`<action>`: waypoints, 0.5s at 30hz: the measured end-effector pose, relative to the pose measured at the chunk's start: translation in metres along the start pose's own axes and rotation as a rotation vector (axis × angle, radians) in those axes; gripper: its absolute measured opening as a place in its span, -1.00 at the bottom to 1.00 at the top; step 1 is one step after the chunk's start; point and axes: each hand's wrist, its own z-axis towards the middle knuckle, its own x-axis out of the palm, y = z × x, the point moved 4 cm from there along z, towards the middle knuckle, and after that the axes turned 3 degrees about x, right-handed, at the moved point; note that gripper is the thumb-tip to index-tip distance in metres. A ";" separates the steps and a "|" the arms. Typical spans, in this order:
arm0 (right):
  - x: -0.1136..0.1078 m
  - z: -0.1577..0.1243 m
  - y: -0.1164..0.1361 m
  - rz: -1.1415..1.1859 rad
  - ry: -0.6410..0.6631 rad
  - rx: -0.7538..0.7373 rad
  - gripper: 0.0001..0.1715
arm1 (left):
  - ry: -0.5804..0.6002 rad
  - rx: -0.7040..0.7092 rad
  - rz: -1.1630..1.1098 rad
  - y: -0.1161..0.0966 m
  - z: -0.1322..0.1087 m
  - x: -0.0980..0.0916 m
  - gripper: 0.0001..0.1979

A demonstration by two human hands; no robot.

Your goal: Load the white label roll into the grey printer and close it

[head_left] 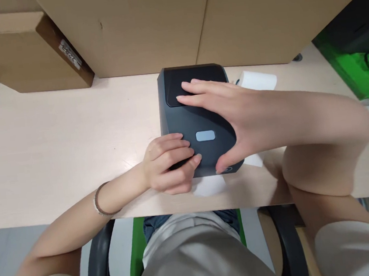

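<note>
A dark grey machine (185,120) stands on the pale surface (55,138), in the middle of the scene, with both hands on it. The right hand (231,111) is spread wide over its right part: the fingers reach left across the black panel (172,86) at the far end, and the thumb points to the near edge, partly covering a round mark there. The left hand (172,163) is curled at the near left corner, fingers bent over the top and thumb alongside; whether it grips anything cannot be told. Between the hands a light blue button (206,135) shows on the top. A white sheet (209,185) lies at the near edge, and a white scrap (254,160) shows just right of the machine, below the right hand. Far right, just beside the machine, a white roll (259,79) lies partly behind the right forearm. Along the far side stands tall cardboard (146,28) with a seam, and to its left a smaller box (14,59) with a label (70,54) on its right end. A bracelet (100,201) circles the left wrist.
</note>
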 end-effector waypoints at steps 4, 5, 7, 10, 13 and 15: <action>-0.002 -0.010 0.003 -0.027 0.025 0.009 0.27 | 0.037 0.029 0.052 0.002 -0.002 0.003 -0.74; -0.002 -0.014 0.005 -0.042 0.026 0.012 0.20 | 0.058 0.026 0.056 0.003 -0.002 0.004 -0.69; -0.005 -0.024 0.010 -0.093 0.022 0.029 -0.02 | 0.106 0.001 0.045 0.003 0.000 0.006 -0.63; -0.011 -0.038 0.022 -0.184 0.052 0.112 -0.41 | 0.142 -0.046 0.031 0.002 0.003 0.007 -0.57; -0.016 -0.047 0.033 -0.205 0.124 0.180 -0.63 | 0.142 -0.069 0.021 0.001 0.006 0.006 -0.54; -0.021 -0.049 0.037 -0.123 0.080 0.201 -0.64 | 0.145 -0.091 0.003 0.001 0.006 0.005 -0.51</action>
